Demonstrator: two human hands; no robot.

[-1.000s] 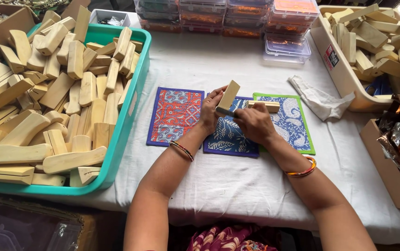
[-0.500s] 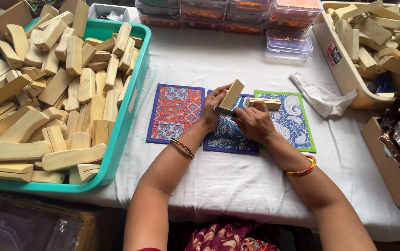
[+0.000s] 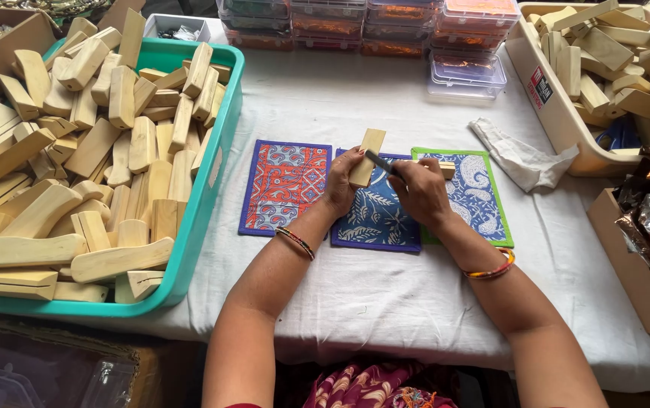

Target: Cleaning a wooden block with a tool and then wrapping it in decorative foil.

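Note:
My left hand (image 3: pixel 342 181) grips a pale wooden block (image 3: pixel 367 156) and holds it upright over the blue patterned mat (image 3: pixel 374 219). My right hand (image 3: pixel 418 189) holds a thin dark tool (image 3: pixel 380 162) whose tip touches the block's side; a second small wooden piece (image 3: pixel 446 168) pokes out behind its fingers. A red-orange patterned mat (image 3: pixel 283 185) lies to the left and a green-bordered blue mat (image 3: pixel 476 193) to the right, all on the white tablecloth (image 3: pixel 385 302).
A teal bin (image 3: pixel 215 162) heaped with wooden pieces stands at left, a white crate (image 3: pixel 548 91) of more pieces at back right. Clear lidded boxes (image 3: pixel 464 75) line the far edge. A crumpled white cloth (image 3: pixel 517 155) and a cardboard box (image 3: pixel 634 257) with foil wrappers lie right.
My hands have shifted a little; the block is now held more upright and the dark tool's tip has come against its side.

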